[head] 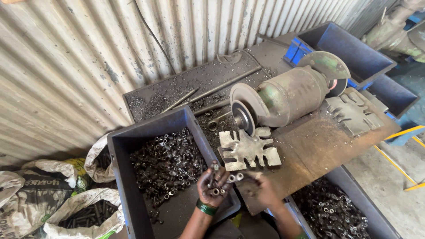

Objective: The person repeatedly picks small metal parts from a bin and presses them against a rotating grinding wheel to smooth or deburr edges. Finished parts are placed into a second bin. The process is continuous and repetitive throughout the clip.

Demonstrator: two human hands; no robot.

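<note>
Left hand [214, 183] grips a bunch of nuts [217, 191] over the bin [133, 146] — right hand [261, 188] pinches one, grinder [283, 95] just ahead.

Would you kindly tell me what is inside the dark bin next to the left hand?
The dark bin holds a heap of small metal sleeves, piled toward its far end. The left hand grips a few over its near corner. Whatever lies beneath the heap is covered.

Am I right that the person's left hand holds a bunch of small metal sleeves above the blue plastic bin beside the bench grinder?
Not quite: in the head view the left hand holds the small metal sleeves above a dark grey plastic bin, not blue, beside the bench grinder.
</note>
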